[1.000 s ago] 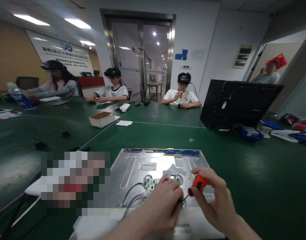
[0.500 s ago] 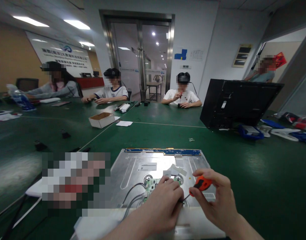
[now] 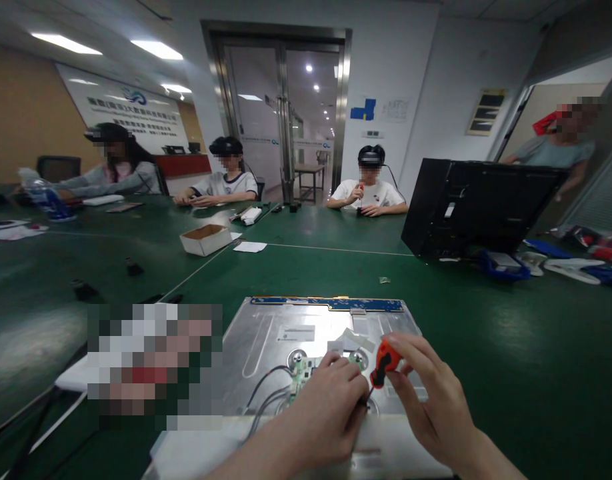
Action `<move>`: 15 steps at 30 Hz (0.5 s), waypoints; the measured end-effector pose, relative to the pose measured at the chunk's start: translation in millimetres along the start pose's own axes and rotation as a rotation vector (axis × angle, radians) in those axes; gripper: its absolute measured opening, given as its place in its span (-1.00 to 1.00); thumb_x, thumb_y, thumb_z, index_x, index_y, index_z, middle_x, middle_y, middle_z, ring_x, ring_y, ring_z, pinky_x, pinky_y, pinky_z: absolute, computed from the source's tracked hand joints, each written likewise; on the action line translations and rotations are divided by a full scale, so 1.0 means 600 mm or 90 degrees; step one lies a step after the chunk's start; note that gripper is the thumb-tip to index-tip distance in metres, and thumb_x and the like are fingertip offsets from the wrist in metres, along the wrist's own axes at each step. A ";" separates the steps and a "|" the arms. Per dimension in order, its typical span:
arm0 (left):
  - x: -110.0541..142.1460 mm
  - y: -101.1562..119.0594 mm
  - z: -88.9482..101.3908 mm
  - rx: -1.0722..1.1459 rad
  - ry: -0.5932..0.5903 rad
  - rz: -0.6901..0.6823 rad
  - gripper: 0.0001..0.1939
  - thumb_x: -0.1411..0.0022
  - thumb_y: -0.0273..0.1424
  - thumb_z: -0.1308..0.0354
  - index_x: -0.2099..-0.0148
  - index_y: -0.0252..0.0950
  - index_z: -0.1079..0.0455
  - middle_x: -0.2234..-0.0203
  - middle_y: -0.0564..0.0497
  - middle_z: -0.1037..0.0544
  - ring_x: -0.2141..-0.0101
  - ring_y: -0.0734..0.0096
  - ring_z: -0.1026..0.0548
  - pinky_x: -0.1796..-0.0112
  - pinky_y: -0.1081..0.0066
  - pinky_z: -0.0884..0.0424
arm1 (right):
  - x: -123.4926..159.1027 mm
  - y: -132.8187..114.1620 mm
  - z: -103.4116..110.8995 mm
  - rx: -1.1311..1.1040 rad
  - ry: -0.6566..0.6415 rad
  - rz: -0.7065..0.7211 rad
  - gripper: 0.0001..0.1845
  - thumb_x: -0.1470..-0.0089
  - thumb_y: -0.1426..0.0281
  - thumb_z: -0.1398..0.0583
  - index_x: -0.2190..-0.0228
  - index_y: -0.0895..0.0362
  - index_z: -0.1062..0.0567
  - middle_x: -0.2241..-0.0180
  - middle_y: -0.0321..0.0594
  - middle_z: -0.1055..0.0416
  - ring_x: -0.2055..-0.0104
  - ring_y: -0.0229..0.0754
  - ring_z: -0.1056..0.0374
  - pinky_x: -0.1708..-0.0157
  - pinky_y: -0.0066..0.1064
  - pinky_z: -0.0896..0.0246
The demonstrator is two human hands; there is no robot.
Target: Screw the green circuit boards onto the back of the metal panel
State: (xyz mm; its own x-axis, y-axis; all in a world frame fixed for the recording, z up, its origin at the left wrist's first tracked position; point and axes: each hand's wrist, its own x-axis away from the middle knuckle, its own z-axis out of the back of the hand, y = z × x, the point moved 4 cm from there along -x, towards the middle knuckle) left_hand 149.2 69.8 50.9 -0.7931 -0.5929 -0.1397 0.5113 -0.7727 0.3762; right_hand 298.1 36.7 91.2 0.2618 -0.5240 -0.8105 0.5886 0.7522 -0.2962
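Observation:
My right hand (image 3: 431,393) pinches the orange and black handle of a screwdriver (image 3: 385,364) between thumb and fingers. Its thin shaft slants down to the left, and the tip is hidden by my left hand (image 3: 336,397). That hand rests with curled fingers over a green circuit board (image 3: 300,373); whatever its fingertips grip is out of sight. Beneath both hands lies a flat silver metal panel (image 3: 259,333), with a blue strip board (image 3: 296,304) along its far edge. Grey and black cables (image 3: 266,393) run from the green board towards me.
A black monitor (image 3: 476,207) stands at the right on the green table (image 3: 311,267). An open cardboard box (image 3: 205,240) and a white paper (image 3: 250,247) lie farther back. Several people sit across the table, and another person (image 3: 551,150) stands beyond the monitor.
The screwdriver has swung to a steeper angle, its handle shifting left with my right hand. My left hand stays in place. The standing person in the background has moved right.

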 end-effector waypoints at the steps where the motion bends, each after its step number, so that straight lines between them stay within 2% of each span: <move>1: 0.000 0.000 0.000 -0.001 -0.005 0.000 -0.87 -0.18 -0.52 -0.10 0.18 -0.28 -0.37 0.21 -0.09 -0.54 0.17 0.16 -0.45 0.07 0.14 -0.25 | 0.002 0.000 0.000 0.000 -0.001 -0.003 -0.52 -0.25 0.53 -0.04 -0.18 0.05 -0.23 0.08 -0.06 -0.48 0.27 -0.16 -0.48 0.37 -0.33 -0.49; 6: 0.000 0.003 0.004 0.003 -0.012 0.003 -0.85 -0.17 -0.52 -0.10 0.18 -0.27 -0.38 0.24 -0.07 -0.52 0.17 0.16 -0.45 0.04 0.14 -0.23 | 0.016 0.009 -0.002 -0.046 0.054 -0.049 -0.54 -0.19 0.44 -0.20 -0.09 0.05 -0.22 0.07 -0.04 -0.50 0.38 -0.20 -0.49 0.39 -0.30 -0.49; 10: 0.000 0.002 0.005 0.003 -0.008 0.011 -0.89 -0.15 -0.53 -0.10 0.24 -0.27 -0.35 0.22 -0.06 -0.53 0.16 0.17 -0.45 0.02 0.15 -0.23 | 0.023 0.015 -0.004 -0.091 0.097 -0.063 -0.53 -0.14 0.49 -0.23 -0.02 0.03 -0.18 0.12 -0.09 -0.50 0.42 -0.22 -0.47 0.36 -0.25 -0.49; 15: 0.000 0.002 0.003 0.006 -0.003 0.001 -0.87 -0.14 -0.53 -0.11 0.23 -0.26 -0.35 0.19 -0.07 -0.53 0.15 0.17 -0.45 0.04 0.15 -0.23 | 0.013 0.010 -0.003 -0.060 0.065 -0.037 -0.50 -0.16 0.51 -0.19 -0.09 0.04 -0.18 0.07 -0.06 -0.46 0.31 -0.17 -0.49 0.33 -0.25 -0.51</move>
State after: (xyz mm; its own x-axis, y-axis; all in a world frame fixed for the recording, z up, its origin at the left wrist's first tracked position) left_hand 149.3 69.3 52.9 -0.7937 -0.5931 -0.1350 0.5094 -0.7694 0.3854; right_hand 302.2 37.7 82.4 0.1474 -0.5281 -0.8363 0.5253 0.7582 -0.3863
